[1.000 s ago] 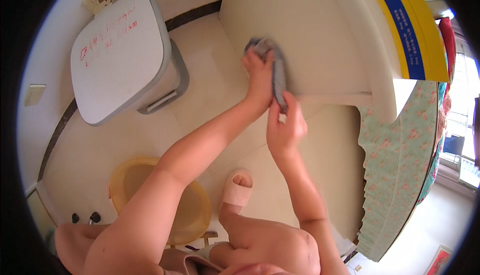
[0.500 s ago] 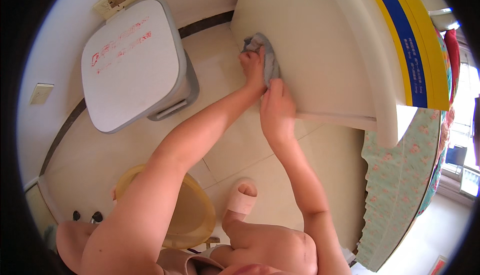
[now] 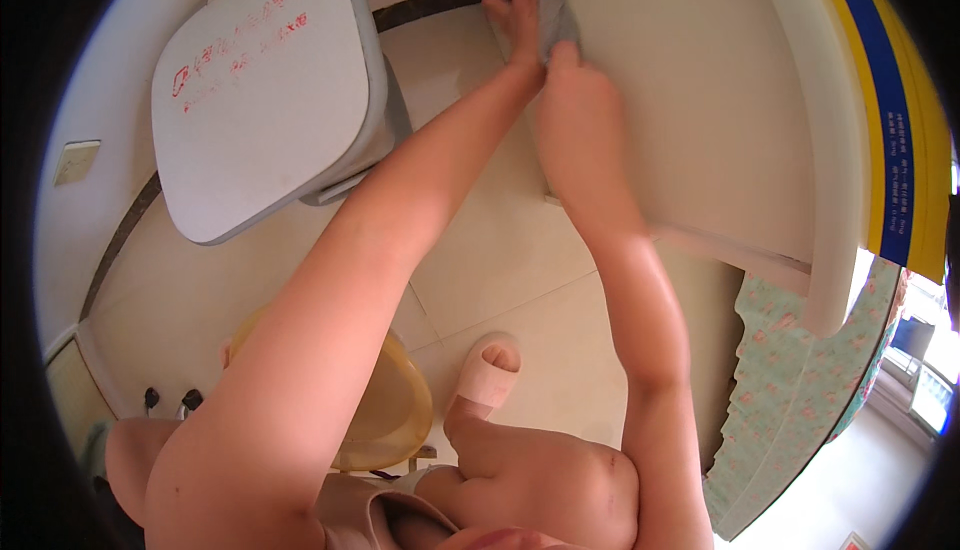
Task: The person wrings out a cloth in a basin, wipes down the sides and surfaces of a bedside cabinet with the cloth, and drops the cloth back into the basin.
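Note:
A grey cloth (image 3: pixel 556 22) lies against the cream side panel (image 3: pixel 700 100) of a piece of furniture, near its far edge by the wall. My left hand (image 3: pixel 516 22) is closed on the upper part of the cloth, its fingers partly curled over it. Just to the right and nearer, my right hand (image 3: pixel 578 100) grips the cloth's lower end with its fingertips; the rest of its fingers are hidden. Both arms stretch far forward, and the cloth's top end is blurred.
To the left stands a grey bin with a white lid (image 3: pixel 260 100) bearing red marks. A yellowish basin (image 3: pixel 395 410) sits on the tiled floor under my left arm, beside my slippered foot (image 3: pixel 490 368). A floral cloth (image 3: pixel 790 380) hangs at the right.
Both hands and the grey cloth have moved farther forward along the panel toward the wall. The view has shifted slightly, with the panel reaching farther right.

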Motion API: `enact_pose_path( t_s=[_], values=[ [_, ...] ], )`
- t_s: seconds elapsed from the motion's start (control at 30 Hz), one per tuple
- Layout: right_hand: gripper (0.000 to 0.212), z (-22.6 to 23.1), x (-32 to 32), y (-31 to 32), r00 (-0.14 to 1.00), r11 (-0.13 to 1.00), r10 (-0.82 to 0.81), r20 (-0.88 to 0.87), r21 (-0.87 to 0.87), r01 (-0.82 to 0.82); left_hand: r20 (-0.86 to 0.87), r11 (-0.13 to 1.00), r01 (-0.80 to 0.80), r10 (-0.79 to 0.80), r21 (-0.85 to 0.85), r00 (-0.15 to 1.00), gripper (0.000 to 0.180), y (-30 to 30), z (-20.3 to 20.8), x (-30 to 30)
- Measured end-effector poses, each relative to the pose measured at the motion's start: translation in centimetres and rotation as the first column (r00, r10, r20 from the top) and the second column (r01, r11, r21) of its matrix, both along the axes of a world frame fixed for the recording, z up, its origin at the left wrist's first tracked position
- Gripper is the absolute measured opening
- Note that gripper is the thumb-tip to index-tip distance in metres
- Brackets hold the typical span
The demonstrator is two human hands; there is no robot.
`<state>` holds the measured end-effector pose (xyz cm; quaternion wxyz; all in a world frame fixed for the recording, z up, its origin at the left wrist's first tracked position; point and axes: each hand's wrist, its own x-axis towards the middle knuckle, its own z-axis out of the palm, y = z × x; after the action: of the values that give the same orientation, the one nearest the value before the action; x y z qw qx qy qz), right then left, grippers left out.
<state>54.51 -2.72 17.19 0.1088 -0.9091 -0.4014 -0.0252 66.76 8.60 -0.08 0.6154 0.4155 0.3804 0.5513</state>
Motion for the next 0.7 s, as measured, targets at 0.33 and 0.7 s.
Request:
enact_pose_path(
  t_s=[0.33,0.7],
  values=[
    [0.009,-5.0,-6.1,-9.2,0.957,0.981,-0.074,-0.282,-0.195,0.019,-0.056,0.726,0.294,-0.416,-0.622,0.908,0.027,-15.3,-12.1,-13.5],
    [0.022,2.2,-11.3,-13.5,0.997,0.936,-0.049,-0.063,0.346,0.068,0.116,0.677,0.694,-0.690,-0.246,0.714,0.024,-18.2,10.7,-18.6]
  ],
)
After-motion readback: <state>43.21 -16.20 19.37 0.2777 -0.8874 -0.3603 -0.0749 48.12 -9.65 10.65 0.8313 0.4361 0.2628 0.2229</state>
